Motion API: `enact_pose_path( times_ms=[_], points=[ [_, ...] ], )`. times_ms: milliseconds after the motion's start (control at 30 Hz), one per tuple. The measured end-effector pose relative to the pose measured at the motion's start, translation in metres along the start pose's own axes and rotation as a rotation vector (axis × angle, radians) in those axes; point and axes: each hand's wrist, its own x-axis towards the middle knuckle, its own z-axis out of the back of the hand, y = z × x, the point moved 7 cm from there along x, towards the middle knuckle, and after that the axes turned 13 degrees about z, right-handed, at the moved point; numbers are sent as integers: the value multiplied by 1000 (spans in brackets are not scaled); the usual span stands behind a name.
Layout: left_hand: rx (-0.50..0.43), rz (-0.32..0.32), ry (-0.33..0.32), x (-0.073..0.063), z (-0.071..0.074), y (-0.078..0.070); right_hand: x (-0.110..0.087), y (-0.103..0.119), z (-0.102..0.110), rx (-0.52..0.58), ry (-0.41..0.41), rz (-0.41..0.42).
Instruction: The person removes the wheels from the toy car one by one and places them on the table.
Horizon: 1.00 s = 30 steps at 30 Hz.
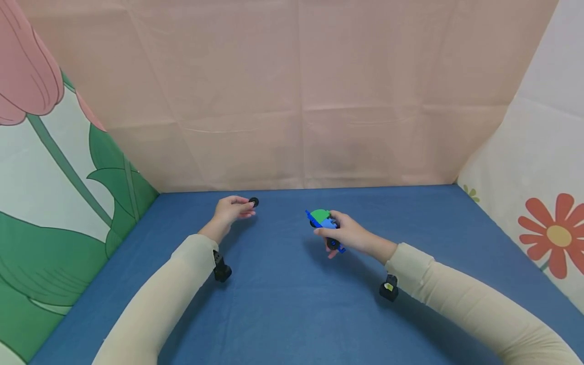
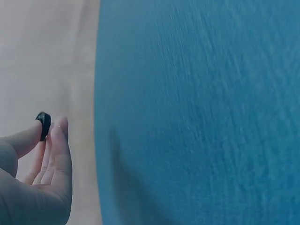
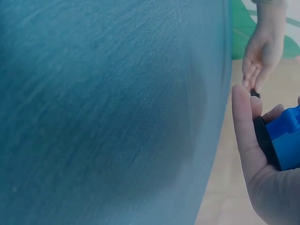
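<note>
Toy car [image 1: 327, 223] — gripped, right hand [image 1: 353, 234] | black wheel [image 1: 253, 202] — pinched, left hand [image 1: 226, 214] | arms [image 1: 152, 296] outstretched

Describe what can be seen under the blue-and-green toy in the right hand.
In the head view, the right hand holds the blue-and-green toy above the blue tabletop, which shows around it. The patch covered by toy and hand cannot be seen.

A creased beige backdrop [image 1: 296, 91] borders a blue surface [image 1: 283, 304]; a tulip panel [image 1: 59, 203] stands left; a flowered panel [image 1: 534, 172] right.
</note>
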Motion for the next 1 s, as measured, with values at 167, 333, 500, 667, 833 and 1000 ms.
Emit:
enact_pose_path(
  times_ms=[167,333,500,667,833,1000],
  points=[
    [-9,55,-7,13,1,7,0,0,1,-4,0,3],
    [-50,119,-8,25,1,15,0,0,0,-3,5,13],
    [-65,152,-43,34,6,22,2,-3,-1,-10,-7,7],
    [-71,184,-108,35,13,28,3,-7,-3,-8,-10,-5],
    [-67,189,-150,42,13,27,3,-7,-1,9,-18,-8],
    [-72,211,-152,47,11,29,2,-8,-2,29,-14,-12]
  ],
)
